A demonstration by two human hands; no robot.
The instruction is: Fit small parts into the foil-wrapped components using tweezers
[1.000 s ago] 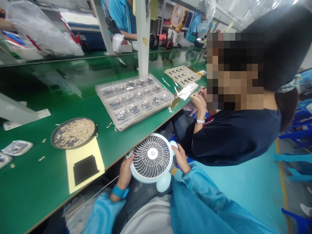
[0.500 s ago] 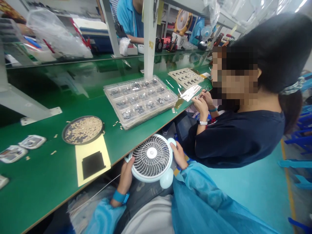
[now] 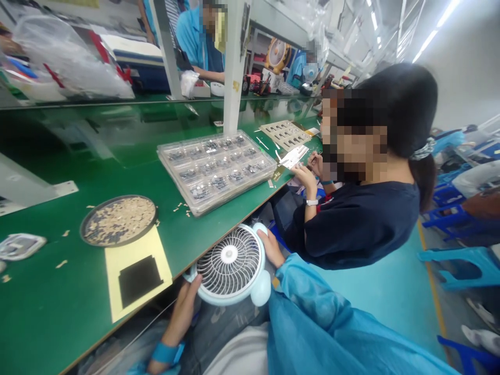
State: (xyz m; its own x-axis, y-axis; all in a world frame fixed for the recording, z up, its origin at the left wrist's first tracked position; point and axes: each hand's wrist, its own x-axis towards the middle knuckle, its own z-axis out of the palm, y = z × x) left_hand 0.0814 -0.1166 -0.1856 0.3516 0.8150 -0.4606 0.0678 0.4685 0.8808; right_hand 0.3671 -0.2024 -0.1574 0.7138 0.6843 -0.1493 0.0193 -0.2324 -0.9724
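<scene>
Cute round pale-blue plastic fan (image 3: 229,260), white hub (image 3: 229,253), swirly whitish wire grille (image 3: 244,268), bulbous knobs (image 3: 261,289) on the rim, is over the person's lap (image 3: 224,324) by the green worktop (image 3: 58,307)'s edge. Left hand (image 3: 186,301)'s gripping its left side, right hand (image 3: 272,249)'s holding the upper-right knob. A clear plastic compartment box (image 3: 216,172) of small parts sits on the worktop.

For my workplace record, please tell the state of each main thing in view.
Fan: held by left hand and right hand; spinning unclear
Round tray: covered with small pieces
Compartment box: holding small parts
Yellow sheet: flat, partly under round tray
Black sheet: flat on yellow sheet
</scene>
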